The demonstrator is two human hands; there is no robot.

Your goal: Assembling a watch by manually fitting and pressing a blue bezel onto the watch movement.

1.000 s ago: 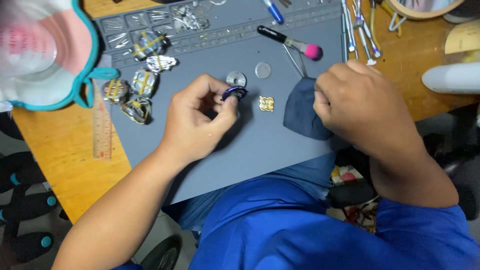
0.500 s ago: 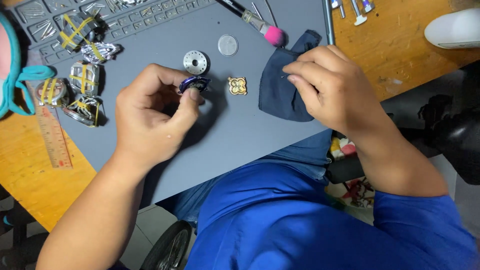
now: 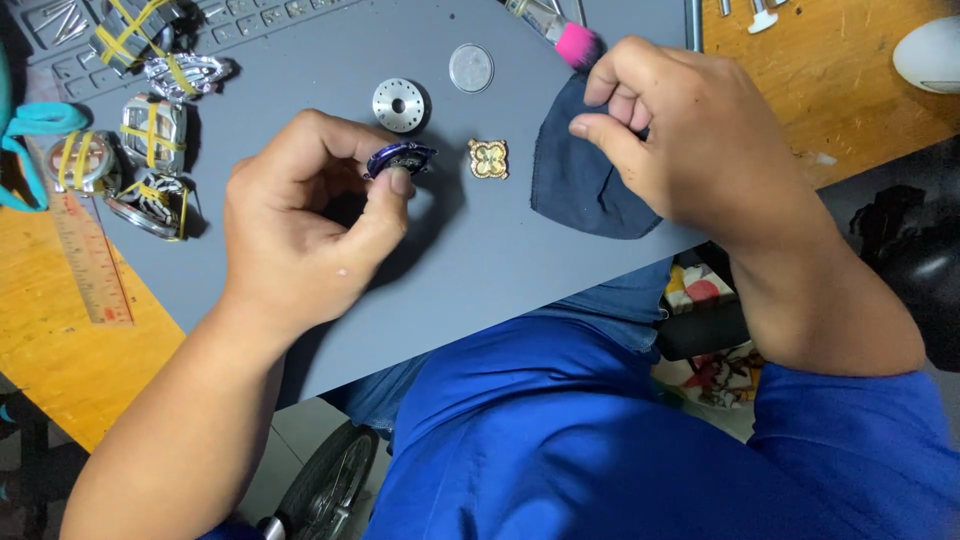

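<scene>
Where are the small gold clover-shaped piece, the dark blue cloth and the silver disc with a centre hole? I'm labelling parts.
small gold clover-shaped piece (image 3: 488, 158), head view, its middle.
dark blue cloth (image 3: 585, 190), head view, bare centre.
silver disc with a centre hole (image 3: 398, 105), head view, flat face beside the hole.

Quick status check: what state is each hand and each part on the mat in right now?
left hand: pinching a small dark ring-shaped part above the grey mat
right hand: resting on the dark cloth, fingers curled
silver disc: flat on mat, untouched
clear round lens: flat, untouched
gold square piece: flat, untouched
banded bundles: wrapped in yellow bands, set aside at the mat's left
</scene>
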